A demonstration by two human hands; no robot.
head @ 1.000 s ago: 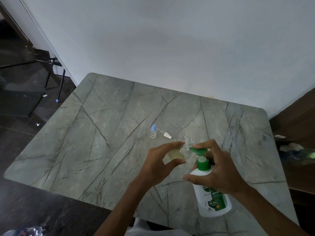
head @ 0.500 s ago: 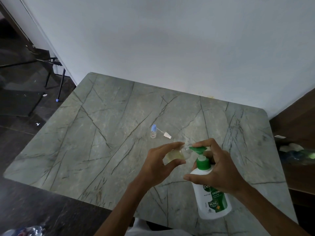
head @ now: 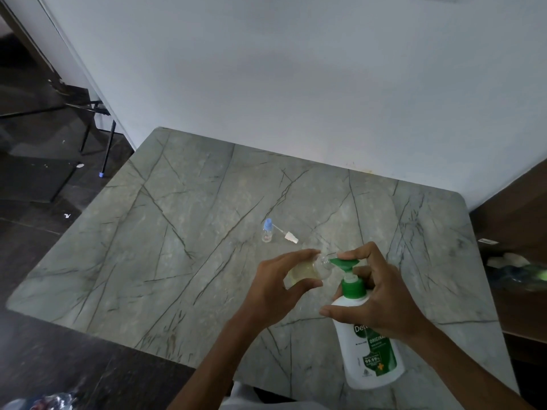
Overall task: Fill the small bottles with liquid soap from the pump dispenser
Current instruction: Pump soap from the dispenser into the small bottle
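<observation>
- Gripping a small clear bottle (head: pixel 307 269) in the left hand (head: pixel 275 287), with the fingers curled over the top of it and the thumb clamped underneath.
- Holding that bottle off the table, tipped on its side, open neck pointing right and sitting right at the tip of the green nozzle.
- Showing pale yellow liquid inside, pooled in the end nearest the palm; clear and glassy up at the neck.
- Over to the right hand (head: pixel 381 303) now: wrapped round the pump dispenser (head: pixel 370 356), thumb laid across the white shoulder, the other fingers curled round the far side.
- Resting the forefinger (head: pixel 359 253) flat on top of the green pump head (head: pixel 344 263), with a short stretch of white stem visible between head and green collar.
- Standing on the near right part of the table, leaning a touch in this view: white body, green label reading "ORIGINAL" and "99.99%".
- Further back, near the middle of the marble-patterned table (head: pixel 177 247): a second small bottle (head: pixel 267 232), upright, blue cap on, well apart from both hands.
- Just beside it to the right, lying flat: a white spray top (head: pixel 291 238) with its thin tube pointing back toward the blue cap.
- Cannot tell whether tube and capped bottle actually touch.
- Behind the table, a plain white wall (head: pixel 296 69), table edge pushed up against it.
- Off to the left, dark floor (head: pixel 29 261) and thin black chair legs (head: pixel 111 143), one tipped in blue.
- Off to the right, a brown wooden unit (head: pixel 518 217), with blurred pale and green shapes beyond the table edge, too smeared to name.
</observation>
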